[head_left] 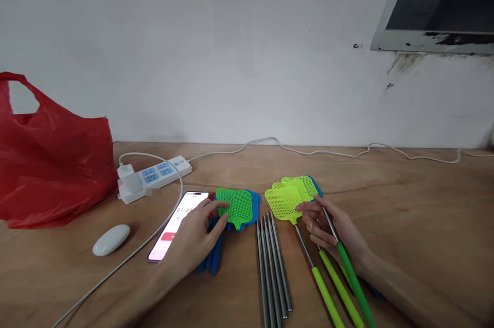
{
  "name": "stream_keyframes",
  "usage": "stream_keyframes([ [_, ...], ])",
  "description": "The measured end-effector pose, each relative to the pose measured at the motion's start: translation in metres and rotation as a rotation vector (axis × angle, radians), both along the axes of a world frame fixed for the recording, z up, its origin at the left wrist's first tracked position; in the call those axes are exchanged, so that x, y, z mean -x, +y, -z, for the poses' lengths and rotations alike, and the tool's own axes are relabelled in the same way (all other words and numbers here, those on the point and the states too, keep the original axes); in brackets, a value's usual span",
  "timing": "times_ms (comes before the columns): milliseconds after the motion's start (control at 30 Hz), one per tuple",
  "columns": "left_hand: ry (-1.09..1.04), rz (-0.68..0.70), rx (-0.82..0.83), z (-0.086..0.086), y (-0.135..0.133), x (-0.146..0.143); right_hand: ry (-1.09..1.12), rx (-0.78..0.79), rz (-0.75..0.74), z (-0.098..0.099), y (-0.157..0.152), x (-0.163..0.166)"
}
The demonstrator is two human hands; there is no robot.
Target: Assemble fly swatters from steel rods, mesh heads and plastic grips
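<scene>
My left hand (198, 238) lies over a small pile of loose swatter heads, its fingertips pinching the edge of the top green mesh head (240, 205); blue heads (213, 258) show beneath. My right hand (334, 232) is curled round the metal rod of an assembled fly swatter (349, 266) with a green handle. Under and beside it lie other assembled swatters with yellow-green heads (287, 199) and lime handles (328, 297). A bundle of several bare metal rods (272, 266) lies between my hands.
A phone (172, 232) with a lit timer screen lies left of my left hand, on a cable. A white power strip (154, 177), a white oval mouse-like object (111, 239) and a red plastic bag (50, 173) are at the left. A white wall stands behind the wooden table (417, 199).
</scene>
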State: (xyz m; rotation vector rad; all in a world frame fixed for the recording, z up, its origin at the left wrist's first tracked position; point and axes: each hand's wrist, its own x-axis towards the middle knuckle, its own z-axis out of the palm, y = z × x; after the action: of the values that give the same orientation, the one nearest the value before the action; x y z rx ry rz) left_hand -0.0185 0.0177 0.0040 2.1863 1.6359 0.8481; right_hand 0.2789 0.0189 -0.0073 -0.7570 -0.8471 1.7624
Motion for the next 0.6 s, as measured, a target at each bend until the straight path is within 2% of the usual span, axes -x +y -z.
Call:
stream_keyframes([
  [200,0.099,-0.032,-0.064,-0.005,-0.006,-0.002,-0.048,0.039,0.047,-0.007,-0.003,0.003],
  [333,0.048,0.079,-0.066,-0.003,-0.011,-0.007,-0.081,0.019,0.211,-0.009,-0.006,0.004],
  [433,-0.01,0.193,-0.03,0.0,-0.015,-0.011,-0.113,0.007,0.281,-0.009,-0.007,0.005],
  [533,-0.053,0.278,-0.002,0.001,-0.019,-0.013,-0.155,-0.006,0.28,-0.009,-0.009,0.008],
  [600,-0.079,0.326,0.015,0.0,-0.021,-0.013,-0.175,-0.035,0.218,-0.008,-0.011,0.011],
])
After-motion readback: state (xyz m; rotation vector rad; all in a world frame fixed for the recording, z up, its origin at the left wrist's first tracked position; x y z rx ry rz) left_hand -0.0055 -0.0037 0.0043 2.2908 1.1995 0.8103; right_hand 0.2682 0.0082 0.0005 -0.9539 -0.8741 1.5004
